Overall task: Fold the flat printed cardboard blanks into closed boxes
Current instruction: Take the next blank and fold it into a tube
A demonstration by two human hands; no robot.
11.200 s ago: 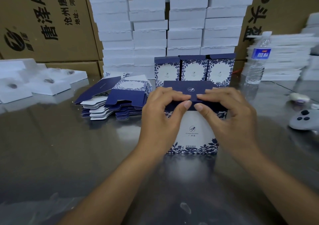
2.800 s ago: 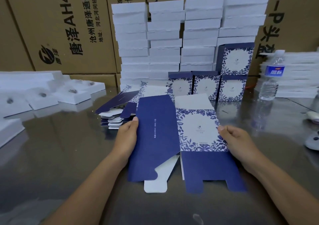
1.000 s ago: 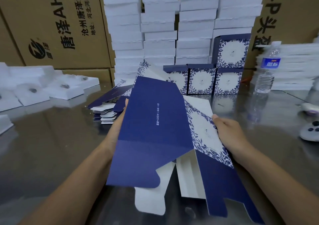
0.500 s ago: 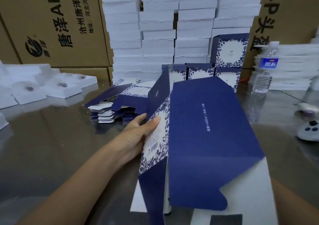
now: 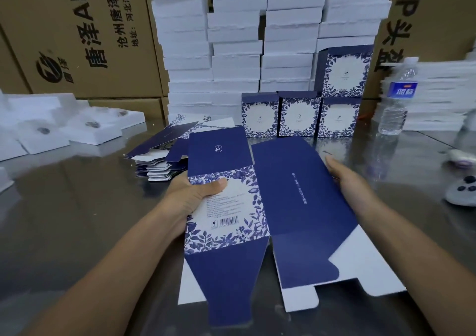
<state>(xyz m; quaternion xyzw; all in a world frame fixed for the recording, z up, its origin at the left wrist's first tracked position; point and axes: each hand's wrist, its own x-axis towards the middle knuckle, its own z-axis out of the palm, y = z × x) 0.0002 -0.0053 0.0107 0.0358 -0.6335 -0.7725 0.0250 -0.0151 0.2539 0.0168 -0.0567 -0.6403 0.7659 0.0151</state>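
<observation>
1. Since half a second ago the cardboard blank (image 5: 283,201) has swung down nearly flat, and the right hand (image 5: 345,181) has come into view.
2. The left hand (image 5: 195,194) pinches the floral panel, thumb on top; the right hand grips the plain blue panel's outer edge.
3. The blank lies between both hands over the desk (image 5: 77,206), long axis pointing away from the person, its middle crease equally near both.
4. Count: one blank held, four closed boxes (image 5: 298,116), one pile of flat blanks (image 5: 159,165).
</observation>
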